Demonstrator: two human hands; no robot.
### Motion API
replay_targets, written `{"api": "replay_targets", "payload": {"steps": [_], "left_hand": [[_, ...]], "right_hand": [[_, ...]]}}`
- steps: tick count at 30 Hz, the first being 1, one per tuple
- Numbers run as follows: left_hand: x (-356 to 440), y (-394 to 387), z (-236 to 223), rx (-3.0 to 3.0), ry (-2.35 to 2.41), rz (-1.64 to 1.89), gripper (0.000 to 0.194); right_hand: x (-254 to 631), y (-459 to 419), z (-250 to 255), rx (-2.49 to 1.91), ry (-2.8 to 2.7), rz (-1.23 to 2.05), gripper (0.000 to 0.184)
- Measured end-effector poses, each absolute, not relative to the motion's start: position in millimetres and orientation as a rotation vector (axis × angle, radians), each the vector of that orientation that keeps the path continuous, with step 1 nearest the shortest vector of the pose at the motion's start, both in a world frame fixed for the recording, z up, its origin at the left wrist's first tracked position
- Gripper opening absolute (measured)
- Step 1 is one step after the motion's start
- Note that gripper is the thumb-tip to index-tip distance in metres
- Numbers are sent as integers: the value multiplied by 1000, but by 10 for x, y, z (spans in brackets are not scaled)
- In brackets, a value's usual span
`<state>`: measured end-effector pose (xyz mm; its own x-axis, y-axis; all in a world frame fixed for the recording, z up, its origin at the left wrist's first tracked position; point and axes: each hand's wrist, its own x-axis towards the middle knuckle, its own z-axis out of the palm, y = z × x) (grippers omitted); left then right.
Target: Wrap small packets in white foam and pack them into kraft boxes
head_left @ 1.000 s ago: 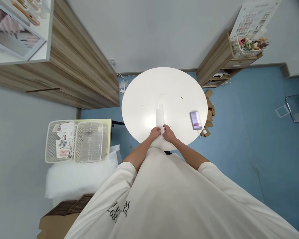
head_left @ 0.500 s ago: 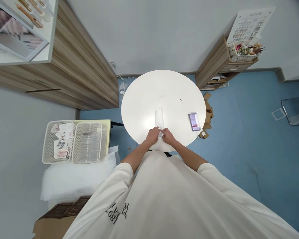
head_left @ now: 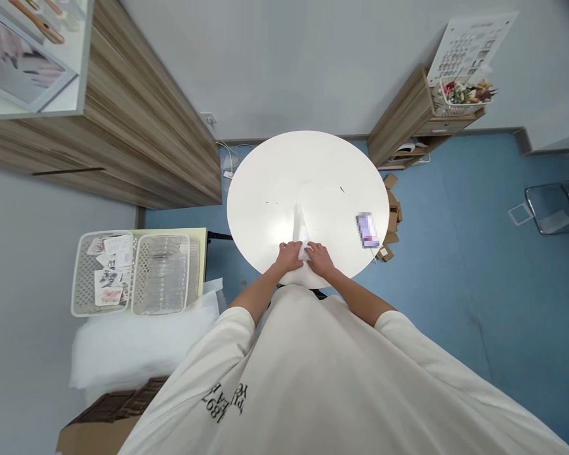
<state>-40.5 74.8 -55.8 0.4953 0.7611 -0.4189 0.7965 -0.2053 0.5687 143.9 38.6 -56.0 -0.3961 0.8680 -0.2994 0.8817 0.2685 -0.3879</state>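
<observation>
A narrow strip of thin white wrapping sheet (head_left: 299, 222) lies on the white oval table (head_left: 307, 151), its far end pointed and its near end bunched between my hands. My left hand (head_left: 290, 256) grips the near end from the left, fingers curled. From the right, my right hand (head_left: 320, 259) presses and holds the same end with bent fingers. The two hands are a small gap apart, close to the table's front edge. Whether anything lies inside the sheet cannot be made out.
A blurred-out purple phone-like item (head_left: 368, 230) lies on the table's right. At left stand a basket of printed cards (head_left: 78, 272) and a basket of clear plastic pieces (head_left: 163, 278), with white sheeting (head_left: 142, 344) below. Cardboard (head_left: 392, 215) lies on the floor at right.
The sheet's strip has narrowed to a pointed shape as its near end was gathered. Both hands have curled more around it. The view has shifted slightly.
</observation>
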Motion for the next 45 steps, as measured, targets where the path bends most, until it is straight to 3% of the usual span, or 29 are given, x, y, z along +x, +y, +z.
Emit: {"api": "replay_targets", "payload": {"steps": [6, 13, 18, 22, 29, 33, 37, 45], "left_hand": [[-529, 655, -500, 1839, 1294, -8, 52], [-515, 711, -488, 1386, 1513, 232, 37], [-494, 732, -553, 1364, 1530, 344, 60], [-503, 738, -597, 1620, 1454, 206, 77], [-452, 877, -596, 1779, 1503, -84, 78], [-413, 925, -609, 1812, 1548, -106, 78], [-423, 874, -613, 1803, 1586, -82, 68], [-658, 682, -526, 1821, 1486, -75, 42]], "right_hand": [[1477, 461, -452, 1528, 2553, -892, 36], [1436, 887, -375, 1611, 2356, -1021, 36], [1298, 1150, -477, 1806, 2178, -1080, 37], [1239, 1195, -574, 1952, 2097, -1029, 39], [1306, 1027, -668, 1950, 2204, -1043, 43], [1315, 887, -703, 1907, 2262, -1062, 61], [1291, 784, -704, 1895, 2279, -1027, 64], [1448, 752, -496, 1654, 2361, -1080, 34]]}}
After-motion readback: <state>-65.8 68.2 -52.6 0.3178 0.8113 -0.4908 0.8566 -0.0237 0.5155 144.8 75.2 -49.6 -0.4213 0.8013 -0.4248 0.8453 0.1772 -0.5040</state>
